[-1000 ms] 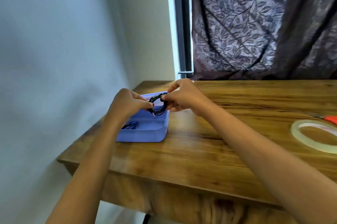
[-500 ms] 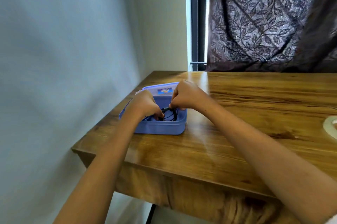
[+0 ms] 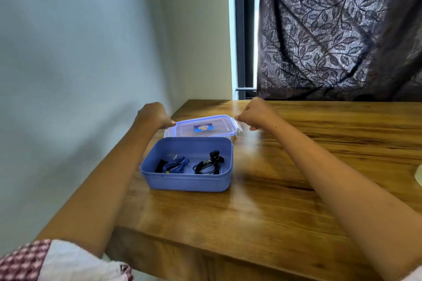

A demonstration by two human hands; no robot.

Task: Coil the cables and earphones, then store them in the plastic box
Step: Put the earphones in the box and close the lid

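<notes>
Flanking the clear lid (image 3: 203, 126), which lies flat on the table (image 3: 274, 200) just beyond the blue plastic box (image 3: 189, 181), both hands sit at its short ends. Left hand (image 3: 155, 115): fingers curled, tips touching the lid's left corner. Right hand (image 3: 255, 112): fingers curled, tips just beside the right-end clip. Cannot tell whether either hand actually pinches the lid. Box is open, near the table's left edge. Inside, a coiled blue cable (image 3: 174, 164) lies on the left and coiled black earphones (image 3: 209, 164) on the right, apart from each other. Storing looks done; closing is the likely step. Risks: the earphone coil stands high at its far end, so a loop could catch under the rim and stop the clips seating. An uneven two-hand lift could tilt the lid and knock the light box toward the table's left edge.
</notes>
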